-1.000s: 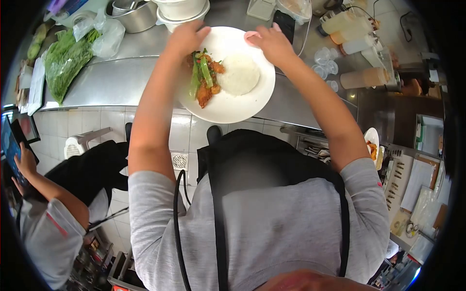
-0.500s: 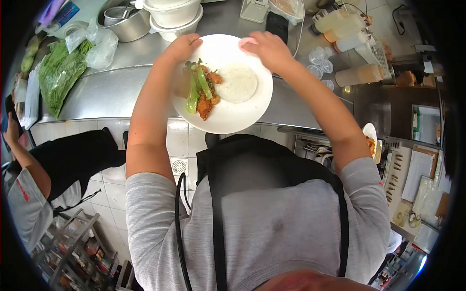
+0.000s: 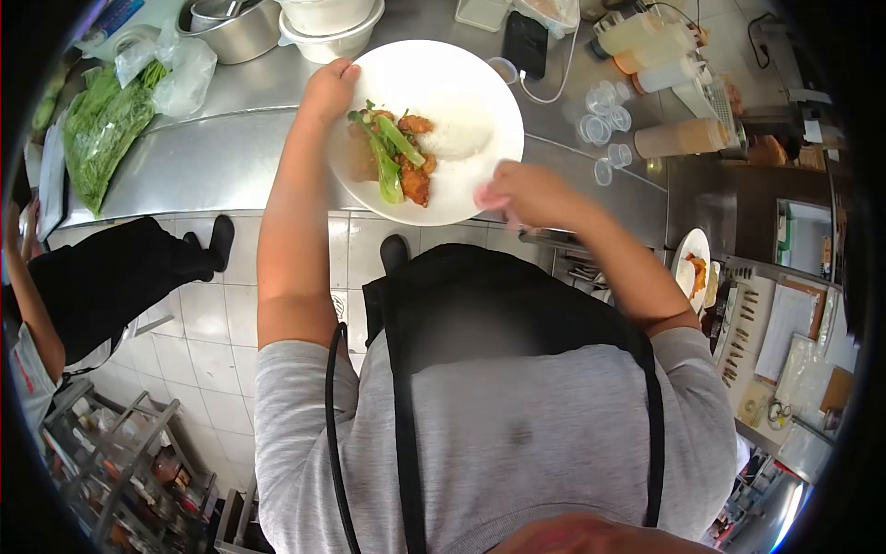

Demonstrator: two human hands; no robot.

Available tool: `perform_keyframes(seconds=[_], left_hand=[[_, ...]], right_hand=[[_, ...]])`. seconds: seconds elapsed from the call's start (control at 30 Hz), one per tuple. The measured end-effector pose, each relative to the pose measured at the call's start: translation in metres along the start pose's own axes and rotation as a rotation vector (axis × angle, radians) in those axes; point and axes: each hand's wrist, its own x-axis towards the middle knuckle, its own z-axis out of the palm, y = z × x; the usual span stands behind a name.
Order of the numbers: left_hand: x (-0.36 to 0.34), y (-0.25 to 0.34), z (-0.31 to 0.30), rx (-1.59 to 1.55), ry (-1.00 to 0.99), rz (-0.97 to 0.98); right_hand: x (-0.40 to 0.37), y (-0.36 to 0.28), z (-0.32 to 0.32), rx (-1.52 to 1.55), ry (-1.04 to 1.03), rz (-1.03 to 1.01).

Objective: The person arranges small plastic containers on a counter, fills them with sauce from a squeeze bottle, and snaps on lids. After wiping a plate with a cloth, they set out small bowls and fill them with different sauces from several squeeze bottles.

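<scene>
My left hand (image 3: 330, 90) grips a large white plate (image 3: 434, 69) by its upper left rim, fingers closed on the edge. On the plate lie a mound of white rice (image 3: 461, 137), green stalks (image 3: 386, 166) and browned fried pieces (image 3: 416, 185). Its near side is tilted over the counter's front edge. At the lower right rim, my right hand (image 3: 540, 196) is closed on a small pink cloth (image 3: 492, 197), pressed against the plate. Motion blurs that hand a little.
A steel counter (image 3: 249, 138) holds a bag of greens (image 3: 111, 129), a metal pot (image 3: 235, 37), white tubs (image 3: 332, 42), a black phone (image 3: 525, 44), small clear cups (image 3: 600, 120) and sauce bottles (image 3: 683, 137). Another person (image 3: 101, 277) stands at left. A second plate (image 3: 690, 263) is at right.
My right hand has moved with the pink cloth from the plate's upper right rim down to its lower right rim. The plate has shifted slightly up. The other person has moved.
</scene>
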Motion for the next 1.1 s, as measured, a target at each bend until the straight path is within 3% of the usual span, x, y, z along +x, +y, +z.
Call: perform_keyframes(seconds=[0.03, 0.13, 0.2, 0.27, 0.57, 0.67, 0.77, 0.83, 0.9, 1.0, 1.1], left_hand=[[-0.007, 0.006, -0.005, 0.035, 0.001, -0.001], [-0.012, 0.007, -0.007, 0.003, 0.036, 0.011], [-0.015, 0.004, -0.006, -0.027, 0.054, 0.008], [-0.016, 0.006, -0.006, -0.023, 0.069, -0.002], [-0.019, 0.005, -0.007, -0.010, 0.056, -0.005], [-0.023, 0.011, -0.006, 0.001, 0.120, -0.003], [-0.020, 0.007, -0.008, 0.022, 0.041, -0.067], [-0.023, 0.007, -0.009, -0.059, 0.054, -0.100], [-0.025, 0.005, -0.008, -0.110, 0.060, -0.130], [-0.026, -0.002, -0.005, -0.172, 0.084, -0.153], [-0.026, -0.008, 0.000, -0.232, 0.121, -0.163]], right_hand=[[-0.003, 0.003, -0.007, 0.220, -0.127, -0.141], [-0.013, -0.036, -0.050, 0.743, -0.147, 0.734], [-0.007, -0.012, -0.028, 0.230, 0.142, 0.462], [0.004, -0.022, -0.008, -0.516, 0.307, 0.180], [0.042, -0.027, 0.046, -0.593, 0.486, 0.119], [0.028, -0.046, 0.010, -0.343, 0.063, 0.198], [-0.001, -0.036, -0.048, 0.359, -0.563, 0.293], [-0.021, -0.004, -0.045, 0.416, -0.180, 0.310], [-0.023, 0.008, -0.031, 0.270, 0.288, 0.191], [0.005, -0.007, -0.001, -0.338, 0.583, 0.160], [0.037, -0.029, 0.029, -0.601, 0.500, 0.321]])
